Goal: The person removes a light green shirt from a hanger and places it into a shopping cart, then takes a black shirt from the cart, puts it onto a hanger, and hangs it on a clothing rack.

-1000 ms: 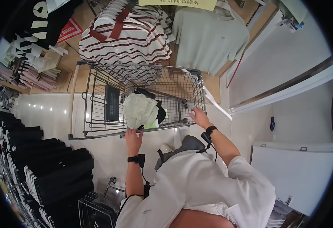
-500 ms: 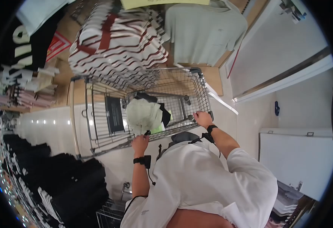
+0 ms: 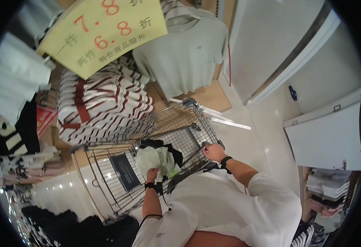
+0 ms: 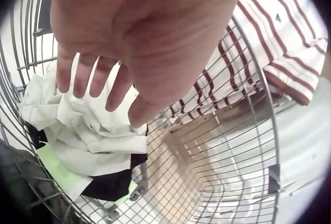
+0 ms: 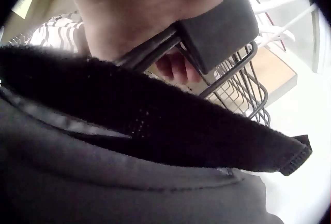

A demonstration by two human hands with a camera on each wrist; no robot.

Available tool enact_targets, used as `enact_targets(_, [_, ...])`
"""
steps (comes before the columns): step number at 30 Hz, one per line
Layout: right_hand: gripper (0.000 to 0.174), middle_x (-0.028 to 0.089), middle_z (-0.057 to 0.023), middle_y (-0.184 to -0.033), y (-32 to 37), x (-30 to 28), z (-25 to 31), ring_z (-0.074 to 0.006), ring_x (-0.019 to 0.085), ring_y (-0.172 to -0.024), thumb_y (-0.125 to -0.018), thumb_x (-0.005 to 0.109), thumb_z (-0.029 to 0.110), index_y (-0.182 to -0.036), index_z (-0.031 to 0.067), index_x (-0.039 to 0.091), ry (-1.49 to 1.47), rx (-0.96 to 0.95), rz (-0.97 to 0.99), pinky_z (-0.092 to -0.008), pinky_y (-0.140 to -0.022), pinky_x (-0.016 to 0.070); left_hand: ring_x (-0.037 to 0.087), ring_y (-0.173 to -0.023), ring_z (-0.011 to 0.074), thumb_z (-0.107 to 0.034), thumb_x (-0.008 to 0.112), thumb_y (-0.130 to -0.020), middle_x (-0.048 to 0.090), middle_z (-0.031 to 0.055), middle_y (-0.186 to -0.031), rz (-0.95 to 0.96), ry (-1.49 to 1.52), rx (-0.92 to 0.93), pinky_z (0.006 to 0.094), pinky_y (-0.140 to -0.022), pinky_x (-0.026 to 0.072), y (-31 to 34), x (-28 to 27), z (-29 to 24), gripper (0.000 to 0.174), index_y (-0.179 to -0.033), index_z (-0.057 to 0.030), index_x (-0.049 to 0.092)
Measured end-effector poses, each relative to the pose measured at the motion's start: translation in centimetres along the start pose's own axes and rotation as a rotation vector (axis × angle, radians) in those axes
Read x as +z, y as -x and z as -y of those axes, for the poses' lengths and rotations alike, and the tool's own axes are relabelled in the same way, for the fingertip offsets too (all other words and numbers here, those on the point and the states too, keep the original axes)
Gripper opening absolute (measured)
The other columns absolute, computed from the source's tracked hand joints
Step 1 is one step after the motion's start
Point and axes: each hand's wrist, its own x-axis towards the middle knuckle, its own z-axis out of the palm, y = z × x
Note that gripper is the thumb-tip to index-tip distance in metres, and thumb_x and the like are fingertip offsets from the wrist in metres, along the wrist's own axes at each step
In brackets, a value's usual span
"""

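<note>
A grey wire shopping cart (image 3: 125,172) stands in front of the person. Inside lies a crumpled pale green garment (image 3: 146,159) beside black cloth (image 3: 175,154). The left hand (image 3: 152,175) is over the near side of the cart at the pale garment. In the left wrist view, its loosely bent fingers (image 4: 103,79) hang over the garment (image 4: 93,136); contact cannot be told. The right hand (image 3: 215,152) grips the cart's near rim by the far-right corner. From the right wrist view, that hand (image 5: 150,17) has curled fingertips (image 5: 178,68) showing below the rim's dark corner piece (image 5: 220,30).
Striped shirts (image 3: 102,105) and a grey-green shirt (image 3: 184,51) hang beyond the cart. A yellow sign (image 3: 106,35) hangs at the upper left. Black clothes (image 3: 69,226) are at the lower left, a white cabinet (image 3: 328,131) at the right. Tiled floor (image 3: 258,131) shows beside the cart.
The head view has turned, so the cart appears tilted and lower. The left hand has moved from the cart's near rim onto or above the pale garment. The right hand stays on the rim.
</note>
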Motion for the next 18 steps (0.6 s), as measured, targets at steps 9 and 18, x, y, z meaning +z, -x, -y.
enact_targets(9, [0.035, 0.069, -0.014, -0.08, -0.5, -1.0, 0.4, -0.0348, 0.067, -0.072, -0.09, 0.052, 0.036, -0.082, 0.0054, 0.067, 0.026, 0.006, 0.159, -0.0463, -0.065, 0.0548, 0.066, -0.099, 0.0315, -0.037, 0.077, -0.068, 0.07, 0.021, -0.104, 0.1, -0.212, 0.17, 0.0382, -0.091, 0.0498, -8.1, 2.8, -0.3, 0.056, -0.108, 0.0017, 0.069])
enact_targets(18, [0.034, 0.068, -0.0143, -0.077, -0.7, -1.4, 0.8, -0.035, 0.067, -0.072, -0.09, 0.053, 0.036, -0.082, 0.0063, 0.066, 0.039, 0.037, 0.225, -0.0459, -0.066, 0.0541, 0.028, -0.137, 0.0489, -0.064, 0.072, -0.067, 0.047, 0.028, -0.138, 0.309, -0.704, 0.199, 0.0531, -0.113, 0.0249, -14.0, 5.2, -1.1, 0.088, -0.133, -0.0081, 0.055])
